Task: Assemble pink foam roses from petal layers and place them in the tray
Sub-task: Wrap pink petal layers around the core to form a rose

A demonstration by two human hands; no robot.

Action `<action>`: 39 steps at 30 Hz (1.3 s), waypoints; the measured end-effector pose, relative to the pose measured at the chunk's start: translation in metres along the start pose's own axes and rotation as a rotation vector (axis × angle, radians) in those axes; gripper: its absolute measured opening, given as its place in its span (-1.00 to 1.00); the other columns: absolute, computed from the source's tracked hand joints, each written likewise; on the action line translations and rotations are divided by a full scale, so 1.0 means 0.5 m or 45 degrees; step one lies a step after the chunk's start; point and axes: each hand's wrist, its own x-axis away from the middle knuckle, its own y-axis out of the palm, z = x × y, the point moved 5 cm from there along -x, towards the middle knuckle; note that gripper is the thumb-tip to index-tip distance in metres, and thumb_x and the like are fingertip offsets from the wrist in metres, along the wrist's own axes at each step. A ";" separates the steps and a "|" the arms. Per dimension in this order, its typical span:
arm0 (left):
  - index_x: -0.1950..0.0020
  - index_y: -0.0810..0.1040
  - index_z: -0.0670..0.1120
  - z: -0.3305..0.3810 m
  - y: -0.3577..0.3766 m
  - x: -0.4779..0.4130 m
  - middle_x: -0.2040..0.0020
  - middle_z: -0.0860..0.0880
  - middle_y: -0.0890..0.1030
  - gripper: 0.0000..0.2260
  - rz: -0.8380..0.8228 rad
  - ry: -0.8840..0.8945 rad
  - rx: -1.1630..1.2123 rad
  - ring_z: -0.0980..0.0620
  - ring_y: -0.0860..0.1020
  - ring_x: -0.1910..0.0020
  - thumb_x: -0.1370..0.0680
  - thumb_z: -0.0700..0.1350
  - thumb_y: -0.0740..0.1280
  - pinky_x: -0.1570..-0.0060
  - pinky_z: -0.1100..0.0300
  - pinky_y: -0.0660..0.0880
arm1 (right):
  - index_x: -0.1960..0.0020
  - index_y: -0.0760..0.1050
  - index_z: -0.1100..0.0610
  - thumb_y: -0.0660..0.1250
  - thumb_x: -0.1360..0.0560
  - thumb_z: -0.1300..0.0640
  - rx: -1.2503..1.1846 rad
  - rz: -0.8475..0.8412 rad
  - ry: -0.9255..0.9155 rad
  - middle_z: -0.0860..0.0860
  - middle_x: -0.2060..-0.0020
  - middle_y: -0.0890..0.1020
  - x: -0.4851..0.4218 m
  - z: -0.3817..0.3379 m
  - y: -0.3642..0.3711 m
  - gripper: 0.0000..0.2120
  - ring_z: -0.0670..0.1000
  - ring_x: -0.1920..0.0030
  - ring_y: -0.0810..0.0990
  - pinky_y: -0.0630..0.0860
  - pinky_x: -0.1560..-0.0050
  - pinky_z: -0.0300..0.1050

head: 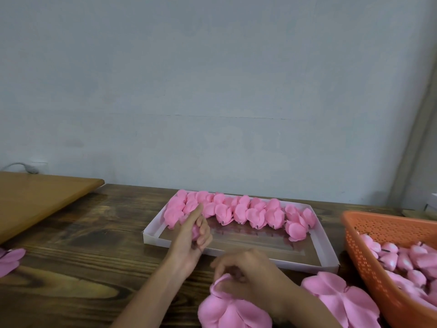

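Evidently a rose is mid-assembly: a core is in one hand and the next petal layer is just being picked up. The left hand (pixel 192 235) hovers over the near left corner of the white cardboard tray (pixel 153 239), its fingers curled round a small pink rose bud (pixel 195 231), which is mostly hidden inside the grip. In front of the tray's near wall, the right hand (pixel 248 271) pinches the raised edge of the top sheet of a pile of petal layers (pixel 227 311); how many sheets it has caught I cannot tell.

The next move probably calls for peeling off a single layer, then lining up its centre with the bud's stem so that the petals cup round the core. The foam looks thin and floppy, so two sheets could easily lift together.

Finished roses (pixel 250 213) fill the tray's far side in close rows, lying on their sides with short dark stems pointing towards the person; the tray's near half is bare. They are soft matte pink, with rounded overlapping petals. A second pile of petal layers (pixel 340 299) lies by the tray's near right corner, and to the tray's right an orange basket (pixel 369 252) holds more buds (pixel 390 256).
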 end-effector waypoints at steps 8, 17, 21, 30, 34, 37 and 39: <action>0.44 0.41 -0.03 0.003 0.000 0.000 0.51 0.01 0.36 -0.60 0.029 0.015 -0.030 0.10 0.24 0.63 -0.51 0.01 0.48 0.63 0.27 0.20 | 0.10 0.46 -0.11 0.34 -0.59 -0.07 -0.149 0.143 0.205 -0.18 0.25 0.60 0.002 0.020 -0.006 -0.88 -0.19 0.22 0.52 0.39 0.19 -0.32; 0.27 0.70 -0.01 0.020 0.000 0.005 0.20 -0.05 0.68 -0.71 0.077 0.134 -0.045 0.02 0.68 0.17 -0.49 0.18 0.46 0.02 0.06 0.58 | -0.12 0.57 0.33 0.46 -0.55 0.23 -1.231 0.596 0.613 0.29 0.03 0.72 0.017 0.063 -0.011 -0.79 0.14 0.13 0.72 0.64 0.21 -0.02; 0.30 0.71 0.06 0.028 0.024 0.018 -0.05 -0.08 0.75 -0.65 -0.013 0.185 -0.112 0.01 0.72 -0.10 -0.58 0.18 0.34 -0.13 0.08 0.54 | -0.03 0.62 0.36 0.46 -0.52 0.34 -1.401 0.722 0.654 0.27 0.13 0.74 0.021 0.071 0.000 -0.89 0.17 0.17 0.76 0.68 0.27 -0.01; -0.34 0.67 -0.03 0.014 0.061 0.043 -0.30 -0.11 0.63 -0.35 -0.062 0.144 -0.329 -0.19 0.53 -0.44 -0.49 0.43 0.39 -0.47 -0.15 0.43 | 0.16 0.52 0.36 0.36 -0.58 0.26 -1.349 0.625 0.545 0.22 0.22 0.70 0.001 0.085 0.033 -0.81 0.13 0.13 0.71 0.67 0.04 0.00; -0.32 0.68 -0.07 0.005 0.065 0.044 -0.14 -0.20 0.68 -0.43 -0.107 0.123 -0.408 -0.27 0.64 -0.26 -0.57 0.34 0.30 -0.30 -0.20 0.57 | 0.16 0.56 0.29 0.38 -0.57 0.24 -1.403 0.600 0.556 0.24 0.19 0.69 0.000 0.082 0.042 -0.84 0.23 0.05 0.73 0.67 0.03 0.02; -0.28 0.69 -0.08 0.002 0.066 0.047 -0.10 -0.16 0.72 -0.42 -0.114 0.092 -0.406 -0.21 0.69 -0.17 -0.52 0.34 0.32 -0.09 -0.05 0.65 | 0.13 0.63 0.25 0.41 -0.57 0.25 -1.428 0.623 0.574 0.26 0.12 0.71 -0.001 0.076 0.041 -0.88 0.31 -0.04 0.73 0.68 0.01 0.05; -0.29 0.69 -0.07 0.001 0.067 0.047 -0.10 -0.17 0.72 -0.42 -0.105 0.081 -0.417 -0.24 0.69 -0.18 -0.52 0.34 0.31 -0.14 -0.10 0.64 | 0.12 0.64 0.26 0.41 -0.57 0.26 -1.430 0.632 0.576 0.26 0.10 0.71 -0.001 0.073 0.039 -0.89 0.28 -0.03 0.73 0.68 0.02 0.02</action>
